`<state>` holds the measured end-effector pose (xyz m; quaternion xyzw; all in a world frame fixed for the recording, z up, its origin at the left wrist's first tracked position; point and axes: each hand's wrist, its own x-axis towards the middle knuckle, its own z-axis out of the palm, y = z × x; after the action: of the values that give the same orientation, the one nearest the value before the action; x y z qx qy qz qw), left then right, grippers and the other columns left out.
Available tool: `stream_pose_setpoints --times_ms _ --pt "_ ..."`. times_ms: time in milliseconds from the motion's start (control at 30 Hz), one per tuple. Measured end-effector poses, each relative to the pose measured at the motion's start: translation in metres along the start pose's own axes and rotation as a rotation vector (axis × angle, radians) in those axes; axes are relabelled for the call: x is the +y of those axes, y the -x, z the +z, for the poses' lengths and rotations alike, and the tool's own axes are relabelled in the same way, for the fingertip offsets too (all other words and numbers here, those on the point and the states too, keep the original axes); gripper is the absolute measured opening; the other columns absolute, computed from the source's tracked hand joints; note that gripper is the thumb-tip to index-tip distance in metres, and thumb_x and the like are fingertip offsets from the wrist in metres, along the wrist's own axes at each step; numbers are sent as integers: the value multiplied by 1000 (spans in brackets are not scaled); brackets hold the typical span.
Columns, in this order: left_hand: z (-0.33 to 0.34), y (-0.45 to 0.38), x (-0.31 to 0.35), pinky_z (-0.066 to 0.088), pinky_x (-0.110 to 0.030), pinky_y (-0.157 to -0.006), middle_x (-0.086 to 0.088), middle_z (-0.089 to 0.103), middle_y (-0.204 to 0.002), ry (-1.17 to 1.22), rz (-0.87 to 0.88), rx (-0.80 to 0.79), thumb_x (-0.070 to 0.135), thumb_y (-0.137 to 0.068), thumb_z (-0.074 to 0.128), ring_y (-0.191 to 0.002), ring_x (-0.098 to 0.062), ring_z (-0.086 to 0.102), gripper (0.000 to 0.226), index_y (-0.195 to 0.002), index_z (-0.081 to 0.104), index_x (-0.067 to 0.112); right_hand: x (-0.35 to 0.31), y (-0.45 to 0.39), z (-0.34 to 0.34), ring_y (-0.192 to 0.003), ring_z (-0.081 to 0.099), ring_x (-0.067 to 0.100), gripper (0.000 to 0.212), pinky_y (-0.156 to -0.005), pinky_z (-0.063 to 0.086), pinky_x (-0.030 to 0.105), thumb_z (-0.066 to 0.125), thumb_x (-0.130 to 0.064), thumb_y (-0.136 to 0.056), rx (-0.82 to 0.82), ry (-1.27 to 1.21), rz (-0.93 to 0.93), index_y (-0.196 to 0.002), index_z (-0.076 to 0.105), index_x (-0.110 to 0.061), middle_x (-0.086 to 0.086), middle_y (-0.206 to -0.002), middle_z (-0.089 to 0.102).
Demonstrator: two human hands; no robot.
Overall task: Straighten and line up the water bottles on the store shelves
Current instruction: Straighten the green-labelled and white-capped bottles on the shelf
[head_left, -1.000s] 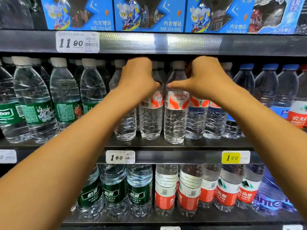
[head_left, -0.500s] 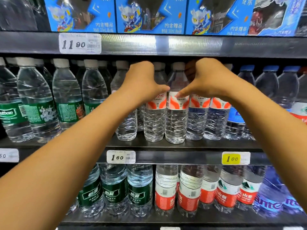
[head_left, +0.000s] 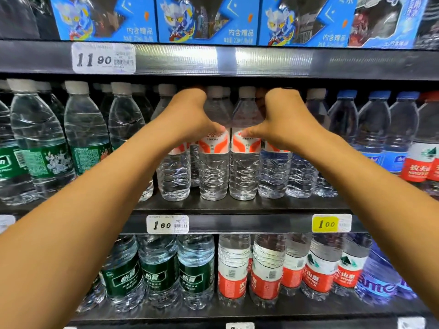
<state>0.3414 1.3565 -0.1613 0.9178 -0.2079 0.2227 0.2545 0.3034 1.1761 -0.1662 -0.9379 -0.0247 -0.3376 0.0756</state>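
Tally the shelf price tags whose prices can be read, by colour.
White price tags: 2 (the 11.90 tag and the 1.60 tag)
Yellow price tags: 1 (the 1.00 tag)
Total: 3
Tags cut off at the frame edges are not counted.

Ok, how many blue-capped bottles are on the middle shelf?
3, side by side near the right end of the middle shelf: first bottle, second bottle, third bottle. More may stand hidden behind them.
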Motion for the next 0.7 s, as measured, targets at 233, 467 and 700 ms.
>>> stream_pose_setpoints --times_ms 233,467,700 --pt "3 5 1 19 -28 -45 1 31 -60 -36 22 73 44 -74 82 -51 -12 28 59 -60 32 17 -3 4 -1 -48 31 12 67 -42 17 28 90 -46 -63 23 -6 -2 -54 32 -14 1 -52 34" --pt "8 5 -1 19 -27 -43 2 32 -59 -31 36 111 41 -75 82 -50 -11 30 58 -60 32 16 0 5 -5 -48 26 13 70 -43 16 30 89 -46 -65 20 -19 -19 -56 28 -15 1 -53 29" --pt "8 6 -2 19 -27 -44 2 33 -60 8 15 107 41 -76 82 -51 -11 32 56 -62 33 16 3 10 -10 -53 37 12 59 -44 26 28 84 -45 -73 11 -45 -16 -60 37 -12 2 -58 40"
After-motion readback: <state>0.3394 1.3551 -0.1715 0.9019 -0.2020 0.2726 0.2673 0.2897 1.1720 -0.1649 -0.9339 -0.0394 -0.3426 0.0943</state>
